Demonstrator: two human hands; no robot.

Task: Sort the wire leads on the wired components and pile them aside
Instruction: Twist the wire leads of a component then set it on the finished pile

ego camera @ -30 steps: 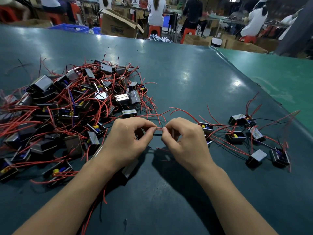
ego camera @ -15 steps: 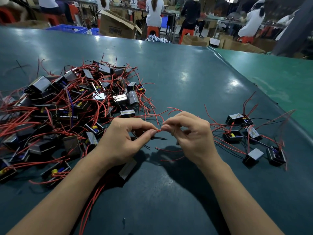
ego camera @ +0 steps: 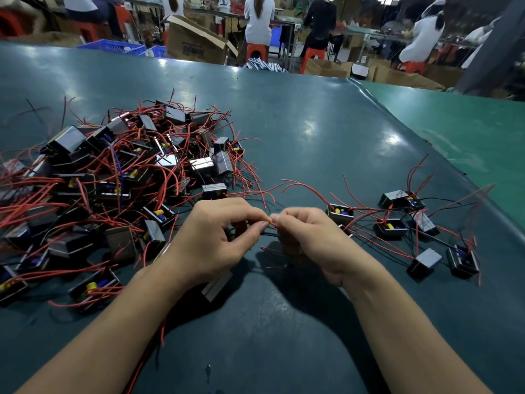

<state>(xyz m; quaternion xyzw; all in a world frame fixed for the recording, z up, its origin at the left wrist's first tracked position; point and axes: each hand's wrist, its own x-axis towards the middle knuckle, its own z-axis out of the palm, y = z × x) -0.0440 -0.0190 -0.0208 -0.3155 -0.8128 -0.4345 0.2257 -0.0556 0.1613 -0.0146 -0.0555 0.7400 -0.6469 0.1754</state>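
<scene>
While the big heap of unsorted components (ego camera: 113,189) lay tangled on our left, only a small sorted group (ego camera: 420,231) had been set out on our right, so we judged the job to be in its early part. The heap held dozens of the little black blocks with red leads crossing every way; the group on the right held about seven, lying apart from one another with their leads trailing loose over the green table (ego camera: 312,123).

Between the two, we had both hands close together just above the table. Our left hand (ego camera: 216,240) pinched a red lead (ego camera: 271,224) between thumb and forefinger, and our right hand (ego camera: 306,237) pinched the same lead right beside it, the fingertips of the two hands almost touching. A black lead ran under the pinch. The component these leads belonged to was mostly hidden beneath our left hand; a pale block edge (ego camera: 217,288) showing under the left wrist may have been part of it, though we could not tell.

By our reckoning this piece was mid-sorting, not yet laid aside, and nearly the whole heap was left to do.
</scene>
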